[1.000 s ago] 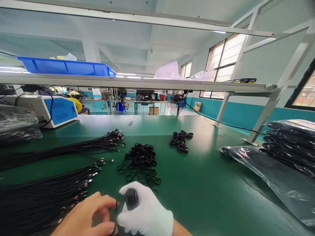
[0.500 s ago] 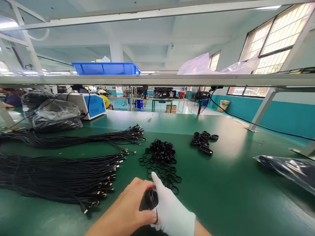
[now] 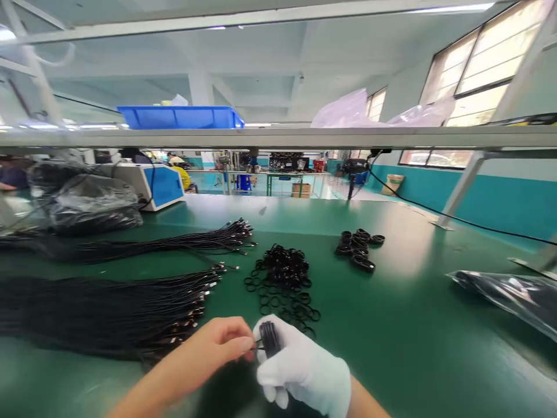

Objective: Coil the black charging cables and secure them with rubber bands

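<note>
My right hand, in a white glove, is closed around a coiled black cable just in front of me. Bare, my left hand pinches a thin black band stretched toward the coil; whether it loops round the coil is hard to see. Just beyond both hands lies a pile of small black bands, with loose ones scattered toward me. To the left, straight black cables are spread with their plug ends toward the pile. Several coiled cables sit together on the right.
A second bundle of cables lies behind the first on the green tabletop. Plastic-wrapped goods and a blue-and-white machine stand back left. A clear bag lies right. Overhead, a shelf carries a blue bin.
My left hand has moved left, off the coil, drawing the thin band out sideways. My right hand has turned and now grips the coil alone. The camera view has shifted slightly.
</note>
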